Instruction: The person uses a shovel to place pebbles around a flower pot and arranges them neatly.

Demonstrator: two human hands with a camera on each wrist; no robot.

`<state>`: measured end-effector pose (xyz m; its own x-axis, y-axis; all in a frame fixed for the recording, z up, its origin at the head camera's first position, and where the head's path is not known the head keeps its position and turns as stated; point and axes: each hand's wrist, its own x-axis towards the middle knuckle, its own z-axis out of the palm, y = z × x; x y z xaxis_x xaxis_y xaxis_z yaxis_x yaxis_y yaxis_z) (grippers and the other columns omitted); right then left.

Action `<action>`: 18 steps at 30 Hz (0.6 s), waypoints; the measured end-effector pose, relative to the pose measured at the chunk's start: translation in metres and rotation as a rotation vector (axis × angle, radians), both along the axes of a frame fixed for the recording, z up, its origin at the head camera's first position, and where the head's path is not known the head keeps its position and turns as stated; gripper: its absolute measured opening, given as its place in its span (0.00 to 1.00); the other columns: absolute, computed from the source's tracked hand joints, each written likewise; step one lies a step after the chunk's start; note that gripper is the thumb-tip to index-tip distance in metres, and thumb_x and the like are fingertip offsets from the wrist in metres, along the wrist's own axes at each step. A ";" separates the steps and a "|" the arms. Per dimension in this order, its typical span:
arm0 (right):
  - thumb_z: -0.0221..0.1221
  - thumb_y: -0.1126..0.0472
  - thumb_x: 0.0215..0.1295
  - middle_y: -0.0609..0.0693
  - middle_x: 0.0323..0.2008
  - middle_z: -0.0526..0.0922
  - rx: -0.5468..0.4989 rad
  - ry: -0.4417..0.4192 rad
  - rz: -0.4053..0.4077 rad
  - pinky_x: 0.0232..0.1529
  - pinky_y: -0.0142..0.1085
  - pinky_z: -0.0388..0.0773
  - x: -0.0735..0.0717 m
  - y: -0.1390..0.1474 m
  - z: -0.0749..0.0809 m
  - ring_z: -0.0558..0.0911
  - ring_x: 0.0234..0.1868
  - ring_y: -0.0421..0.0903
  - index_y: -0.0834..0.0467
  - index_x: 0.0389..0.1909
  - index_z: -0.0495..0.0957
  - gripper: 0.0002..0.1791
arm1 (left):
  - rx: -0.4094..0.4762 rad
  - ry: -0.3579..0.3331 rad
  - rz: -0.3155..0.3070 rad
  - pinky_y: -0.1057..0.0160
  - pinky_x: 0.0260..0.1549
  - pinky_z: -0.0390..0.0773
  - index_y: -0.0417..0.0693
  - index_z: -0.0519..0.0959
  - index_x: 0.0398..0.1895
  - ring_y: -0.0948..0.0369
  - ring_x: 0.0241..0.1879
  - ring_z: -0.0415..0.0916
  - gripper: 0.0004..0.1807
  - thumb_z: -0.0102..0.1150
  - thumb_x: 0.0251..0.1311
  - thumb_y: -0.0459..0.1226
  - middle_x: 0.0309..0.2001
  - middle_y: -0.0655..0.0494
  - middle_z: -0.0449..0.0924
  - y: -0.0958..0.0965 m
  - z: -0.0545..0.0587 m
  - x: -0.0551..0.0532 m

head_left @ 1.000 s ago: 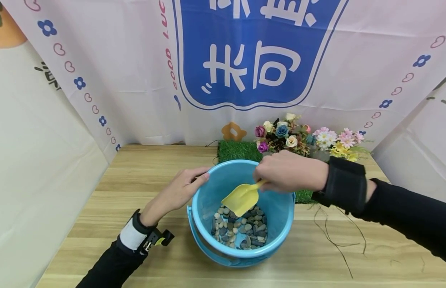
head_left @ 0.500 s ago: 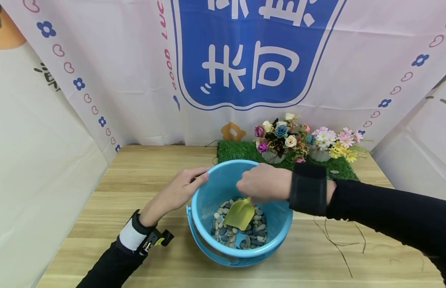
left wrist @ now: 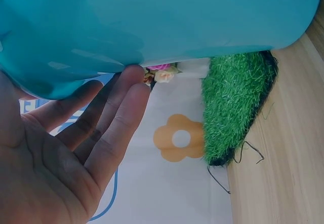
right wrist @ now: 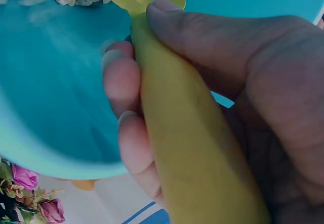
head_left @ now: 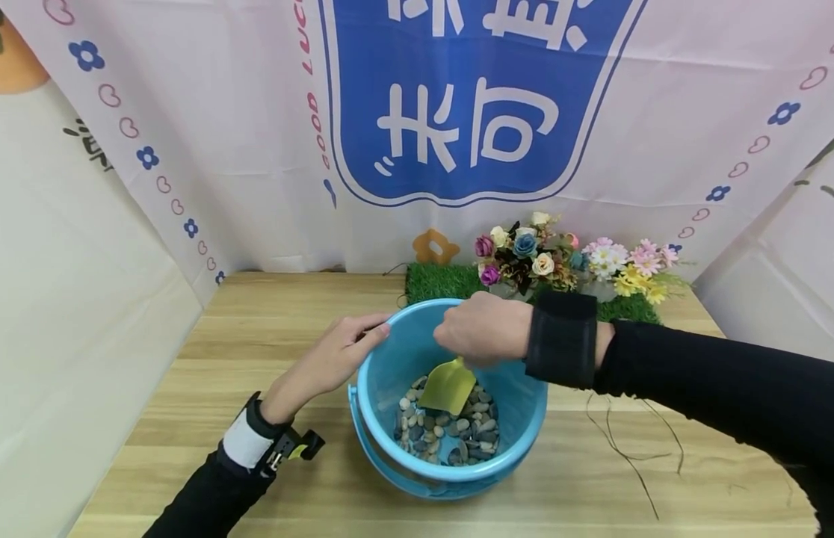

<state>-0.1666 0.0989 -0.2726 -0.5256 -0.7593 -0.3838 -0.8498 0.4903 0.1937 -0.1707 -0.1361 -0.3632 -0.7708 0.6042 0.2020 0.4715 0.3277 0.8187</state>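
A light blue bucket (head_left: 451,472) with its handle folded down stands on the wooden table. Grey, white and dark pebbles (head_left: 451,437) cover part of its bottom. My right hand (head_left: 487,329) holds a yellow toy shovel (head_left: 448,387) inside the bucket; in the right wrist view, thumb and fingers wrap its thick handle (right wrist: 187,123). The shovel's blade hangs over the pebbles, tilted downward, and no pebble shows on its visible face. On the bucket's left rim rests my left hand (head_left: 332,359). Its fingers (left wrist: 119,128) look nearly straight and lie against the outer wall.
Behind the bucket lies a strip of artificial grass (head_left: 440,282), with rose-like flowers (head_left: 527,254) and pink, white and yellow flowers (head_left: 632,265) in pots. Thin dark strands (head_left: 622,448) lie on the wooden table (head_left: 276,306) at right. A printed cloth (head_left: 255,149) hangs behind.
My right hand has lowered the shovel deeper into the bucket and shifted left, then raised it slightly since half a second ago. The left hand and bucket stay in place.
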 end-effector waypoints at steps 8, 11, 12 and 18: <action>0.59 0.61 0.59 0.44 0.19 0.70 0.019 -0.037 -0.036 0.17 0.29 0.69 -0.005 -0.010 -0.002 0.68 0.18 0.39 0.52 0.28 0.75 0.03 | -0.001 0.005 -0.004 0.62 0.32 0.81 0.53 0.69 0.61 0.63 0.37 0.79 0.20 0.38 0.71 0.47 0.47 0.58 0.79 0.001 0.001 0.000; 0.59 0.61 0.60 0.43 0.19 0.70 0.038 -0.037 -0.046 0.18 0.30 0.68 -0.008 -0.013 -0.008 0.68 0.19 0.39 0.51 0.28 0.74 0.04 | 0.005 0.009 -0.005 0.62 0.32 0.81 0.52 0.69 0.61 0.63 0.37 0.79 0.21 0.38 0.72 0.47 0.47 0.57 0.79 0.000 0.001 0.000; 0.60 0.60 0.60 0.43 0.20 0.71 0.045 -0.036 -0.046 0.19 0.30 0.69 -0.008 -0.014 -0.010 0.68 0.19 0.39 0.51 0.28 0.74 0.04 | 0.006 0.010 -0.005 0.62 0.32 0.81 0.52 0.69 0.61 0.63 0.37 0.79 0.20 0.38 0.72 0.47 0.47 0.57 0.79 0.000 0.001 0.000; 0.63 0.56 0.58 0.43 0.23 0.73 0.076 -0.048 -0.036 0.23 0.30 0.73 -0.009 -0.017 -0.018 0.72 0.22 0.39 0.52 0.33 0.77 0.06 | 0.005 0.014 -0.016 0.62 0.32 0.81 0.53 0.68 0.62 0.62 0.37 0.79 0.20 0.37 0.72 0.45 0.48 0.56 0.78 0.001 0.002 0.000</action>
<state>-0.1758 0.0819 -0.2911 -0.5321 -0.7075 -0.4650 -0.8407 0.5065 0.1915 -0.1704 -0.1356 -0.3616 -0.7585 0.6150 0.2155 0.4875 0.3161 0.8139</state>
